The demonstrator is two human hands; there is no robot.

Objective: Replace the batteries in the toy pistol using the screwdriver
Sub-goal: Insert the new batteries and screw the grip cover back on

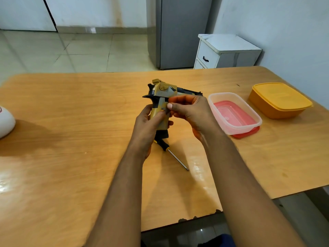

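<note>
Tan-and-black plastic toy pistol [163, 97] held up over mid wooden table [71, 139], grip pointing down toward viewer, barrel running off to the right behind the right hand. Left hand [147, 125] wrapped round lower grip, thumb across its near face, fingertips showing on far side. Right hand [188, 111] curled against upper grip w/ thumb tip pressed on the side panel, fingers folded over frame just under the slide; clamped on the pistol too. Both hands close together, touching at the grip. Black magazine base sticks out below left palm. Black-and-yellow-handled screwdriver [170, 152] w/ thin steel shaft flat on table just under the hands, handle partly hidden by left wrist, tip pointing toward near right. Clear plastic rectangular container [235, 113] sitting on a red lid, right of the hands, near but not touching; pinkish-red inside, contents can't tell. Orange lidded plastic box [279, 99] further right, near table edge, apart from clear one. White rounded object [5, 122] at far left edge, cut off by frame. Beyond table: white small cabinet w/ black drawer handle [226, 50], grey fridge [179, 31] beside it, pale tiled floor [62, 49]. Chipped veneer along near table edge. No batteries visible.
</note>
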